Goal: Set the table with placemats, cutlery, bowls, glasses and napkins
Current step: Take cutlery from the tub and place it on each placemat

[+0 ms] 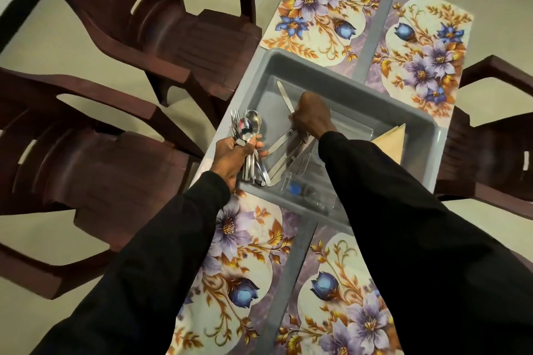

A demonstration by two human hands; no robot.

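Four floral placemats (317, 8) lie on the worktop (372, 37) around a grey tray (277, 66). Beside the tray's left edge, the left hand (230, 155) has its fingers curled round a bundle of spoons and forks (248, 127). Inside the tray, the right hand (311, 118) has its fingers closed on a knife (284, 96), near the folded napkins (392, 138).

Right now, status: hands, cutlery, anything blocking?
Left hand holds forks and spoons. Right hand grips a knife in the grey tray. Tray sits mid-table between the placemats.
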